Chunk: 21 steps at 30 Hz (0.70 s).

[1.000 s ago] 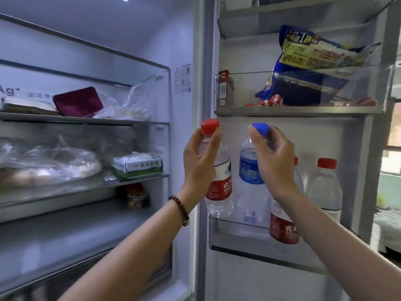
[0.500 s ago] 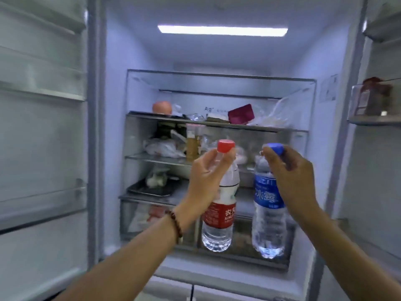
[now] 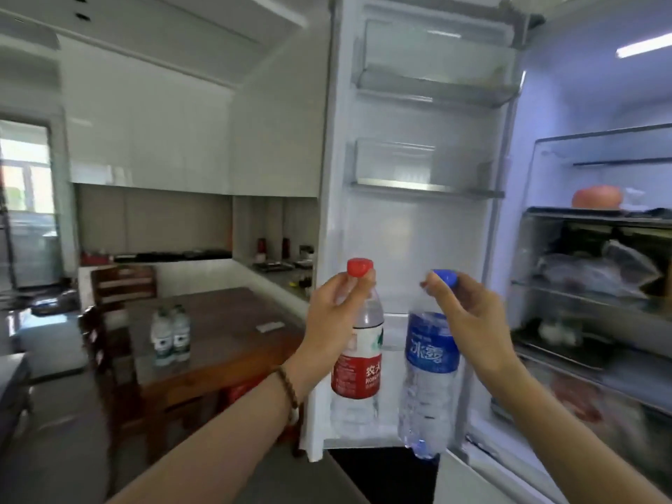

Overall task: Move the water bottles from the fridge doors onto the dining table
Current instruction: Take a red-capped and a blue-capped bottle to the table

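Note:
My left hand (image 3: 336, 318) grips the neck of a red-capped, red-labelled water bottle (image 3: 358, 372), held upright in the air. My right hand (image 3: 469, 321) pinches a blue-capped, blue-labelled water bottle (image 3: 431, 387) just under its cap, so it hangs upright beside the red one. Both bottles are in front of the open left fridge door (image 3: 418, 220), whose shelves look bare. The dark wooden dining table (image 3: 232, 343) stands at the left, below and beyond my left arm. Two green-labelled water bottles (image 3: 171, 334) stand on it near its left side.
Wooden chairs (image 3: 122, 285) stand at the table's far and left sides. A kitchen counter (image 3: 280, 271) with small items runs behind the table. The open fridge interior (image 3: 596, 278) with food on shelves is at the right. Grey floor lies below my arms.
The view has swung left from the right door shelf, past the fridge interior, toward the left door and dining table. Both hands lifted their bottles out of the door and carry them along.

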Tool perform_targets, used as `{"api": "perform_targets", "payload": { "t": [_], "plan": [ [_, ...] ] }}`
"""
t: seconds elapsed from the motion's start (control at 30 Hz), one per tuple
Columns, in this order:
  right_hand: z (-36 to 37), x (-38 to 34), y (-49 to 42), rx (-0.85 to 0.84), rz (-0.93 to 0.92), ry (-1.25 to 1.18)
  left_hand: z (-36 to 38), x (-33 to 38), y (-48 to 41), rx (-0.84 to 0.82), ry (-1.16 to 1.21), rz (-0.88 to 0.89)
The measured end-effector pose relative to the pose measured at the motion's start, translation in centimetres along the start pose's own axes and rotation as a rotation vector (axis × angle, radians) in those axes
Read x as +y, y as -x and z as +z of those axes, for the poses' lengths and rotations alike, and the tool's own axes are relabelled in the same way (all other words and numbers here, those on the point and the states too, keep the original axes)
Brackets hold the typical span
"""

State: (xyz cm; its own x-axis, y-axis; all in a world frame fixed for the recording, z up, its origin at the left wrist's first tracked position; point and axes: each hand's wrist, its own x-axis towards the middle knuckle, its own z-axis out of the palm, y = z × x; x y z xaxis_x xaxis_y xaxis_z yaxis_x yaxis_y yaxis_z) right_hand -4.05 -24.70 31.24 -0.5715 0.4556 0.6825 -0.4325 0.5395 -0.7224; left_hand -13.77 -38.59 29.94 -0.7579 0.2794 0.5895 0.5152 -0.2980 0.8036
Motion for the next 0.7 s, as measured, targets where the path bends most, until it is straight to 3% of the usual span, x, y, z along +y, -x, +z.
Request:
{"api": "perform_targets", "payload": {
  "t": [0.33, 0.7],
  "plan": [
    [28.7, 1.5, -1.6, -0.169, 0.04, -0.21, -26.5, -4.6, -6.8, 0.136, -0.216, -0.058],
    [49.1, 10.1, -9.1, -0.323, 0.096, -0.284, -41.0, -15.5, -16.6, 0.235, -0.435, -0.06]
  ]
}}
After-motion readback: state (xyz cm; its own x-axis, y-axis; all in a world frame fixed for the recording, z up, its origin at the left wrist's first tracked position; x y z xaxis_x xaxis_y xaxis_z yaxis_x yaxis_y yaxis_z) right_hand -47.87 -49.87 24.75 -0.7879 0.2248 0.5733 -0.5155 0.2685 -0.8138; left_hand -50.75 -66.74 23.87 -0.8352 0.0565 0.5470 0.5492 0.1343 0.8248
